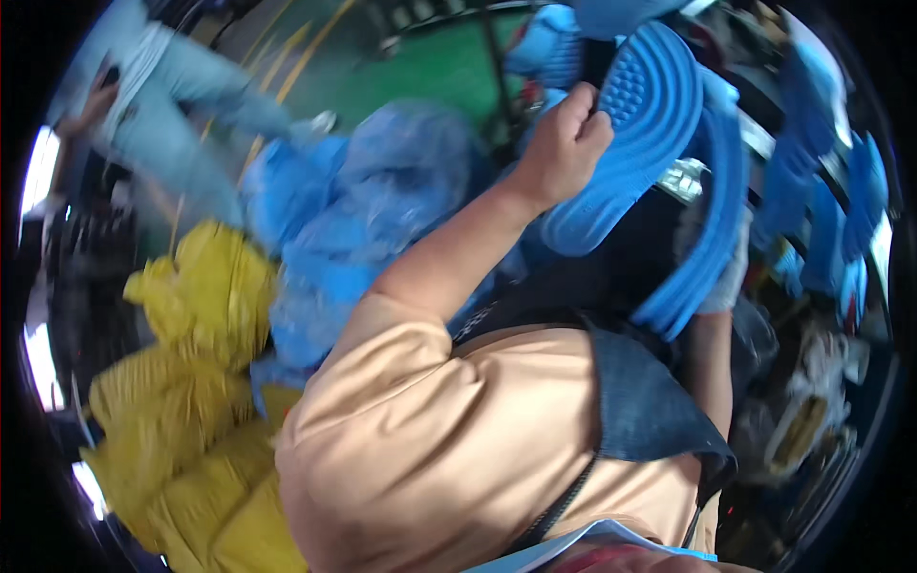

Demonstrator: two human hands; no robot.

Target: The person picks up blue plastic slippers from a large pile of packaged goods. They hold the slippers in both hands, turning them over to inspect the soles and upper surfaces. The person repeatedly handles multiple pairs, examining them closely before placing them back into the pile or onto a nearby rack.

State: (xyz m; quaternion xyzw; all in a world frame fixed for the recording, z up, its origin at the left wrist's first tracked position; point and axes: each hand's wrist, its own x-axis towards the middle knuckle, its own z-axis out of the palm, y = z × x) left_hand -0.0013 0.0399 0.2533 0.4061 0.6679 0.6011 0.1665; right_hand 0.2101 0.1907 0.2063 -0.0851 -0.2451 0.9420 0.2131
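Note:
Raised in front of me, my left hand (564, 143) is closed on the edge of a blue shoe sole (659, 115), thumb over its studded, ridged face. A second blue sole (712, 210) hangs lengthwise to the right of it. Behind that second sole is my right hand (734, 272) in a pale glove. Glove shows on both sides of the sole and the hand appears wrapped round it, though most of its fingers are hidden.
More blue soles (807, 124) hang at the far right, and others (549, 48) sit at the top. Clear bags of blue pieces (373, 201) and yellow sacks (210, 296) are heaped to my left. Beyond them a person in light blue trousers (205, 86) stands on the floor.

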